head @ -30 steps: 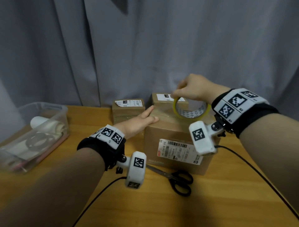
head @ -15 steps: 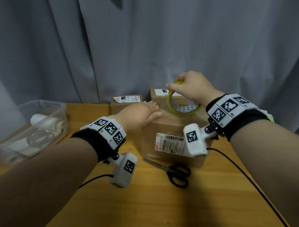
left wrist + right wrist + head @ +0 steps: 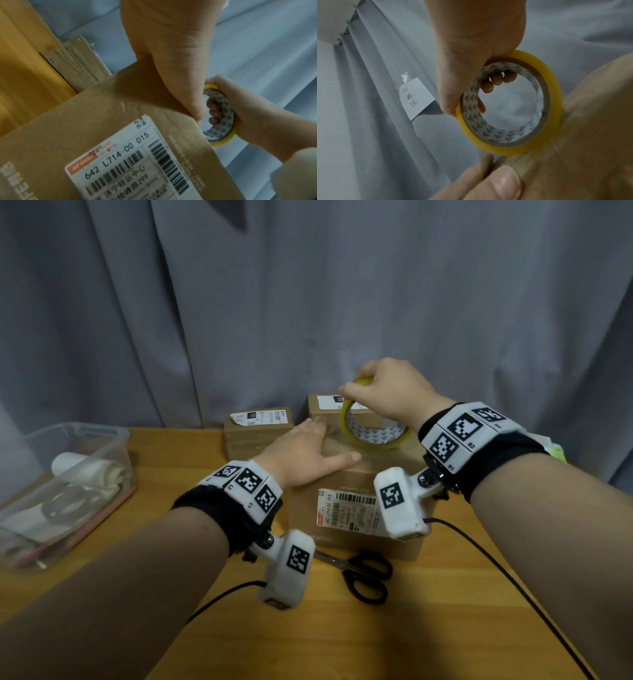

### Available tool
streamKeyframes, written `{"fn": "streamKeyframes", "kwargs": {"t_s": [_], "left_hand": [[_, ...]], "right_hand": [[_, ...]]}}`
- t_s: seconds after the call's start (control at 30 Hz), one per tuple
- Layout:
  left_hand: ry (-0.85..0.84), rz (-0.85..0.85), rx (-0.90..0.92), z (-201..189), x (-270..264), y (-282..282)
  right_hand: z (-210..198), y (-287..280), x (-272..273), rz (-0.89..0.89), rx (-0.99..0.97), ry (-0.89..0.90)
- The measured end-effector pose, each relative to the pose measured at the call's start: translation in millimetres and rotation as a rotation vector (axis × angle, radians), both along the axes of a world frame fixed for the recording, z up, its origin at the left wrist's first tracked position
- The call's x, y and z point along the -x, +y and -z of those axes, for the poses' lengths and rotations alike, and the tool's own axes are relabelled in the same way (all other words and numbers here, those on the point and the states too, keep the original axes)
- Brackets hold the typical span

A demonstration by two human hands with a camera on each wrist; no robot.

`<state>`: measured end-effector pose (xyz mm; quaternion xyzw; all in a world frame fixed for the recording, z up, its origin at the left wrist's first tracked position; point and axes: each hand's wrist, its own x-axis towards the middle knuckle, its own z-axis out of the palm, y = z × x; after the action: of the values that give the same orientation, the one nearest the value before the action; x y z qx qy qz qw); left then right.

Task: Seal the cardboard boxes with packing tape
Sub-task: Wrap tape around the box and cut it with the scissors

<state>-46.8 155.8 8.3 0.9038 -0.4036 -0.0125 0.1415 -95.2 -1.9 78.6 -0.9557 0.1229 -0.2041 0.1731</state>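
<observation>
A large cardboard box (image 3: 346, 529) with a barcode label stands mid-table. My left hand (image 3: 305, 453) lies flat on its top, fingers straight, pressing down (image 3: 171, 67). My right hand (image 3: 387, 392) grips a yellow tape roll (image 3: 375, 433) held upright over the far right of the box top, fingers curled through the core (image 3: 508, 108). The roll's rim touches the box top (image 3: 590, 148). Two smaller boxes, one (image 3: 258, 433) at left and one (image 3: 325, 407) behind, stand at the back.
Black-handled scissors (image 3: 363, 573) lie on the wooden table (image 3: 376, 638) in front of the big box. A clear plastic bin (image 3: 65, 487) with rolls and supplies stands at the left. A grey curtain (image 3: 308, 302) hangs behind. Wrist-camera cables trail over the table.
My left hand slid further onto the box top and flattened. The right hand tipped the tape roll more upright and shifted it slightly left over the box.
</observation>
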Motion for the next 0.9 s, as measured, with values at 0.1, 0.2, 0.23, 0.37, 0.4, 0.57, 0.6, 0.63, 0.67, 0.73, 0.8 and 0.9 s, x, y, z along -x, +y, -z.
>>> {"fn": "streamKeyframes", "kwargs": {"t_s": [0.1,0.2,0.23,0.37,0.4,0.57,0.6,0.63,0.67,0.73,0.8,0.9], "left_hand": [[0.018,-0.008,0.008,0.8,-1.6,-0.5],[0.031,0.000,0.038,-1.5,-2.6,2.0],[0.021,-0.001,0.015,-2.6,-2.3,2.5],[-0.001,0.010,-0.088,-5.5,-0.3,0.9],[0.003,0.017,-0.105,-5.9,-0.6,0.1],[-0.018,0.037,-0.192,-6.4,-3.8,-1.6],[-0.034,0.043,-0.203,-6.7,-4.8,-1.9],[-0.059,0.057,-0.216,-6.8,-4.9,-2.0],[-0.092,0.076,-0.232,-7.3,-4.6,-2.8],[-0.143,0.124,-0.260,-7.8,0.2,-5.7],[-0.153,0.164,-0.260,-7.1,7.7,-11.5],[-0.175,0.197,-0.268,-3.6,11.8,-17.3]], "right_hand": [[-14.9,10.4,-3.8,-0.038,0.064,0.053],[-31.3,16.6,-5.9,-0.018,0.202,0.101],[-33.8,12.2,-3.0,0.014,0.235,0.149],[-28.0,-12.1,12.7,0.088,0.342,0.391],[-26.2,-14.6,16.9,0.082,0.356,0.405],[-14.9,-29.0,46.1,0.022,0.003,0.092],[-9.7,-31.1,50.8,0.004,-0.122,0.016],[-4.6,-30.9,53.6,-0.010,-0.179,-0.038],[-0.8,-30.8,52.3,-0.015,-0.173,-0.067],[2.9,-28.5,47.7,-0.030,-0.149,-0.084],[0.4,-27.2,43.5,-0.040,-0.151,-0.072],[0.7,-29.7,38.5,-0.032,-0.103,-0.064]]}}
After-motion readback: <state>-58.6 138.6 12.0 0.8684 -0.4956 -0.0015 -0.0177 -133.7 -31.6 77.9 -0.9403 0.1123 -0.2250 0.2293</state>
